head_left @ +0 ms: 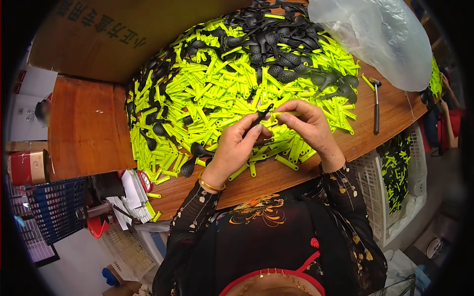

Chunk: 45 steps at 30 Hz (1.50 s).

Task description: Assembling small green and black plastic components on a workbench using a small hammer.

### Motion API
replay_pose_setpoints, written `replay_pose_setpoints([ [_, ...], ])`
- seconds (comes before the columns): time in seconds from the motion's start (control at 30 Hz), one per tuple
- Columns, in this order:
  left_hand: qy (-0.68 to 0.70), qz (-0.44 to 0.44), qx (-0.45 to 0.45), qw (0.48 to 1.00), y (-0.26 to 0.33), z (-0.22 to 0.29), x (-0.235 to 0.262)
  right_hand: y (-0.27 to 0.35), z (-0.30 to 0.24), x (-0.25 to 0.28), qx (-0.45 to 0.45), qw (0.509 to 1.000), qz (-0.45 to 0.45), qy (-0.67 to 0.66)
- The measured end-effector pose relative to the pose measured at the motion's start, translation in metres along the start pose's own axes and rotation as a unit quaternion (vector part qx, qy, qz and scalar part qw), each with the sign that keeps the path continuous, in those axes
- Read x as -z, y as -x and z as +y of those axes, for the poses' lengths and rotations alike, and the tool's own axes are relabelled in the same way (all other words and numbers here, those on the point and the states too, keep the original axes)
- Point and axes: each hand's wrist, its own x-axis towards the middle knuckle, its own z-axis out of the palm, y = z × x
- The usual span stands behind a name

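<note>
My left hand [236, 149] is closed around a black spoon-like piece [265, 112], whose narrow end sticks up past the thumb and forefinger. Close beside it, my right hand [312, 129] pinches what looks like a lime-green plastic handle [274, 115] between thumb and forefinger, held up against the black piece. Both hands are just above a wide heap of lime-green handles [212, 91]. Black slotted spoons [289, 59] with small holes lie thickest along the heap's far side. One black spoon [187, 166] rests by my left wrist.
A hammer [376, 106] lies on the wooden table [395, 116] at right, below a clear plastic bag [377, 39]. A cardboard box [94, 39] stands at the far left. White basket [370, 197] with green and black pieces stands at lower right; blue basket [57, 207] at left.
</note>
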Motion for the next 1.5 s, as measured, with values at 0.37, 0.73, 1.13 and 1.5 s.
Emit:
replay_pose_setpoints([
  [0.37, -0.216, 0.092, -0.138, 0.962, 0.002, 0.007, 0.012, -0.02, -0.03, -0.001, 0.032, 0.981, -0.037, 0.19],
  [0.73, -0.175, 0.072, -0.069, 0.979, 0.006, 0.02, 0.01, -0.026, -0.036, -0.003, 0.129, 0.936, -0.125, 0.301],
  [1.13, -0.24, 0.068, -0.095, 0.964, 0.003, 0.029, 0.014, -0.024, -0.028, -0.007, 0.079, 0.97, -0.088, 0.212],
  [1.5, -0.242, 0.049, -0.106, 0.963, 0.005, 0.034, 0.019, -0.024, -0.038, -0.009, 0.073, 0.968, -0.101, 0.22],
])
